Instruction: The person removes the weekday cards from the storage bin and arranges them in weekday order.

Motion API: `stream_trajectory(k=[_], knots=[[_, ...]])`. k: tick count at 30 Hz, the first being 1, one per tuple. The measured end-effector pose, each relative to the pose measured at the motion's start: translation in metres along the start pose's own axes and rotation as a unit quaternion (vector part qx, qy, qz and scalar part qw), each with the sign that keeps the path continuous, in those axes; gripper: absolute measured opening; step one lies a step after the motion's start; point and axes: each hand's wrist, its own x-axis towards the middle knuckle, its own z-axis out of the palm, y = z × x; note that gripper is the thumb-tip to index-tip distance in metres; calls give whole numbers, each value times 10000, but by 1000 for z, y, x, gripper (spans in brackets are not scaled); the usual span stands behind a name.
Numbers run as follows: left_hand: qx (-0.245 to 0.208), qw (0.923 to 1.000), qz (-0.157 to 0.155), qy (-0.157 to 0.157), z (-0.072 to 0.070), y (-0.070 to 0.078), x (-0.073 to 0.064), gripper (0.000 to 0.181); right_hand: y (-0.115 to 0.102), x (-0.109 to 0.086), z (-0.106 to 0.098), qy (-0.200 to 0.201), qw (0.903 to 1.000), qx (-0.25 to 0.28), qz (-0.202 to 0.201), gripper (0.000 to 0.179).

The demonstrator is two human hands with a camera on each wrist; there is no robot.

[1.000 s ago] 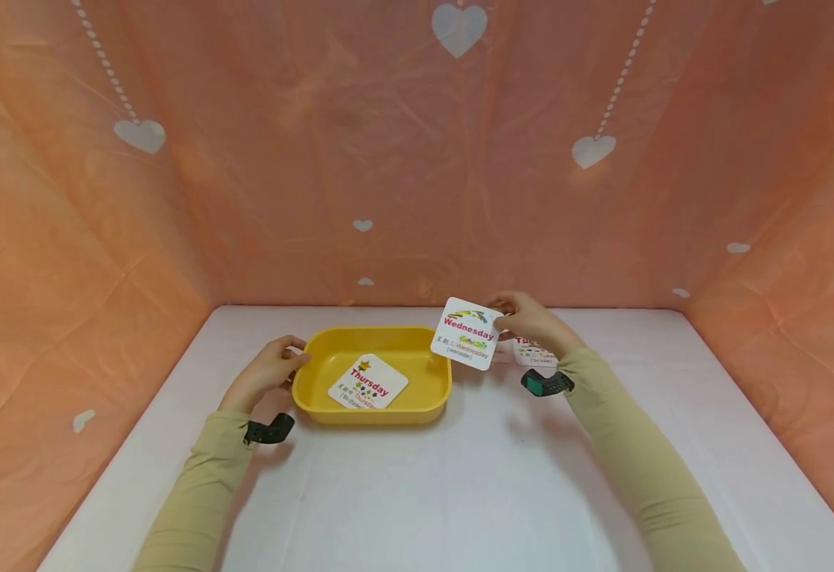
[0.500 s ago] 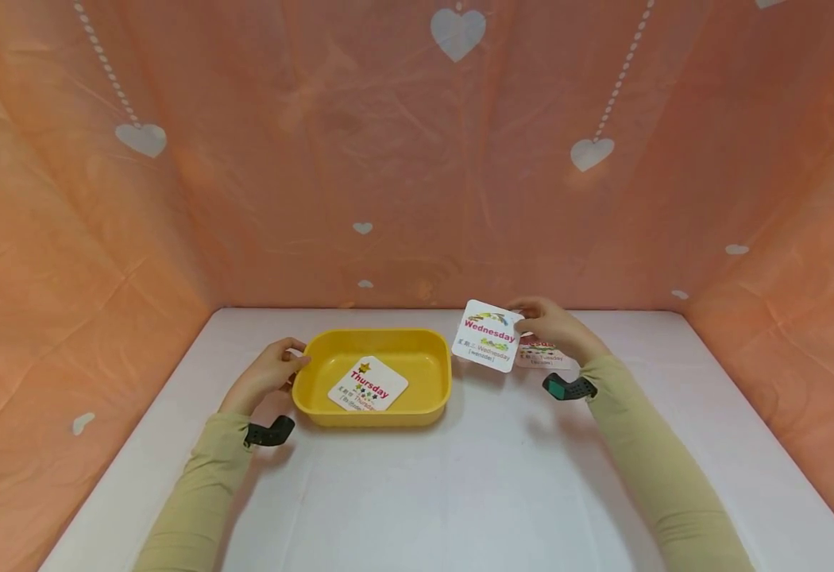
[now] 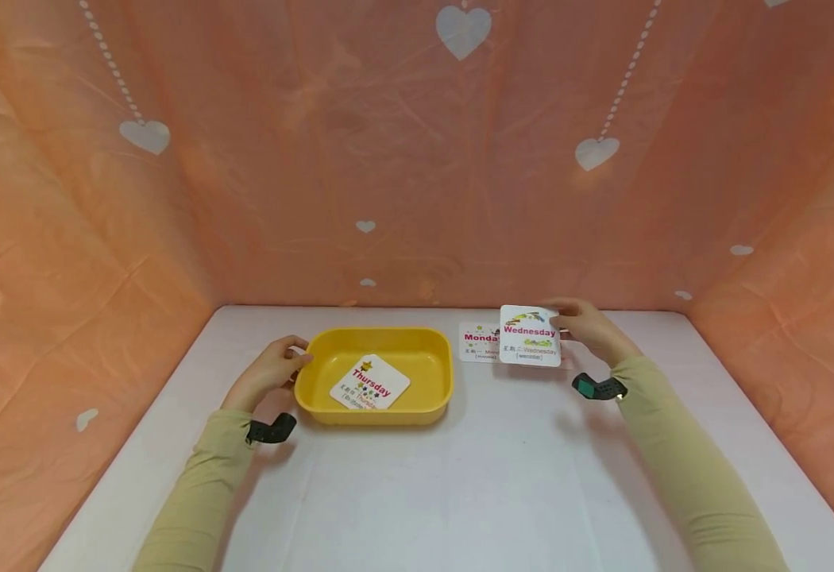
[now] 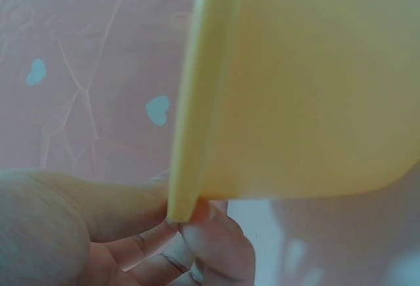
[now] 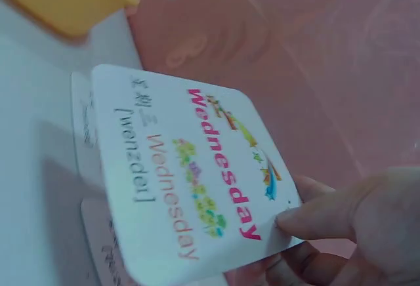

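Right hand (image 3: 588,330): thumb and fingers clamped on the right-hand edge of the Wednesday card (image 3: 530,338), printed face outward. From my remote station, all locations are referenced to the yellow tray (image 3: 381,342), sides as the head view shows them. The Wednesday card is to the right of the tray, well apart from its right end, and raised off the table (image 3: 460,485). Left hand (image 3: 270,369): thumb and fingers pinched together on the rim at the tray's left end.

Adjacent items: the Monday card (image 3: 480,343) lies just right of the tray, its far side overlapped in view by the Wednesday card. Farther right of the tray, the right wrist view shows part of a third card (image 5: 98,240); I cannot read it. The Thursday card (image 3: 370,383) lies inside the tray, face up and turned at an angle.

Procedure, in my judgement, for handling the raised card:
1. Pinch at the margin only, so that the print is not covered or creased.
2. Lift or lower without sliding; a low edge could catch the cards beneath and shift them.
3. Level the card before any contact with the table.
4. Release thumb and fingers together to prevent a flick.
5. Apply light left-hand pressure; excess force could tip the tray.
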Motion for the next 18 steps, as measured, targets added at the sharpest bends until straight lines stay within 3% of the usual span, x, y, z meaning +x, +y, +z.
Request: stream_trajectory(k=[10,18], knots=[[35,10000,1,-8,0,1,1,35,21,-2,-17,536,9976,-15,435,55],[42,10000,12,-17,0,1,-1,34,39,-7,-35,880,9946,-109,548,54]])
